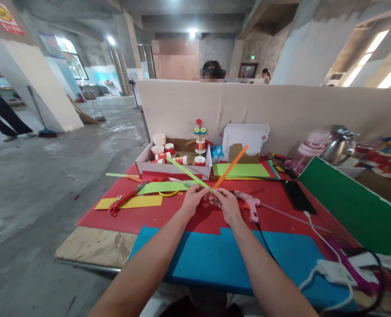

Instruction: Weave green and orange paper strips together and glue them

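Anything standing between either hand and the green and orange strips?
Nothing visible does; the left hand and right hand already hold the green strip and orange strip where these meet. A pink glue gun lies further right.

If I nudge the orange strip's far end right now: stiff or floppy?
Probably light: the orange strip looks like thin, narrow paper. Likely stiff enough to carry itself, since it sticks out straight from its near end. A nudge would probably bend or swing it, as only that end, by the green strip, looks held.
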Motion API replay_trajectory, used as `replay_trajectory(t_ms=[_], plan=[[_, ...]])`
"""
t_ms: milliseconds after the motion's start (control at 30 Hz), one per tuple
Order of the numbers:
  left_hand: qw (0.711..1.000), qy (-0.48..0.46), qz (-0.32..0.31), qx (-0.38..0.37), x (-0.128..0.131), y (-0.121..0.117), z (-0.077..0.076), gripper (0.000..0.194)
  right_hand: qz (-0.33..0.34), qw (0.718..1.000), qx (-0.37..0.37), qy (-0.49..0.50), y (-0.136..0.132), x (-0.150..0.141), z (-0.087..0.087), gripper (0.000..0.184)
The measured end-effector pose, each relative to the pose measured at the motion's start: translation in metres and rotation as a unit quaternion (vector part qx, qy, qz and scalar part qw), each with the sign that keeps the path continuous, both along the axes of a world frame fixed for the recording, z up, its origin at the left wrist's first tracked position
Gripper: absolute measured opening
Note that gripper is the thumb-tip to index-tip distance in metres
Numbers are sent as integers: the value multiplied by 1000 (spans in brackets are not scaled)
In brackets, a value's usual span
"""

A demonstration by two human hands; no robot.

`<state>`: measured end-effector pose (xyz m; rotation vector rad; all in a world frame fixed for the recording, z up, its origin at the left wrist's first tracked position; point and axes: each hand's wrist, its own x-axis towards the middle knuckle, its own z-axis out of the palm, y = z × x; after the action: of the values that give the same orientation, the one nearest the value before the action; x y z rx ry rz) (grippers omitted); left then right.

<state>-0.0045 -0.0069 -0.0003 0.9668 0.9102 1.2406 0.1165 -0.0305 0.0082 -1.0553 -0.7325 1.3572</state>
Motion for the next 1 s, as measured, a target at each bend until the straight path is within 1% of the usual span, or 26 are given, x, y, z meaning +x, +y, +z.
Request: replay_trajectory(t_ms=[100, 200, 367, 433, 500, 633, 733, 833, 1000], plan=[[1000, 8, -13, 15, 1, -1, 0, 37, -11, 1000, 24, 8, 0, -3, 0, 29], [1000, 24, -5, 18, 0, -1, 0, 36, -11, 999, 43, 2, 0, -4, -2, 28], [998, 44, -13, 44, -2, 1, -1, 30, 24, 1000, 13, -11, 2, -1, -5, 28], [998, 38, -13, 51, -2, 2, -1, 29, 25, 1000, 15, -12, 2, -1, -4, 28], [998, 23, -16, 48, -1, 2, -1, 29, 11, 999, 30, -11, 2, -3, -3, 28], [998, 16, -46, 35, 1, 2, -3, 31, -17, 999, 51, -9, 0, -6, -1, 25], [999, 20, -33, 33, 1, 2, -3, 30, -24, 998, 57, -17, -1, -7, 0, 24], [999, 33, -12, 36, 0, 2, -3, 27, -28, 997, 59, -47, -1, -7, -1, 24], [996, 60, -25, 53, -1, 1, 1, 23, -62, 988, 84, -117, -1, -4, -2, 24]])
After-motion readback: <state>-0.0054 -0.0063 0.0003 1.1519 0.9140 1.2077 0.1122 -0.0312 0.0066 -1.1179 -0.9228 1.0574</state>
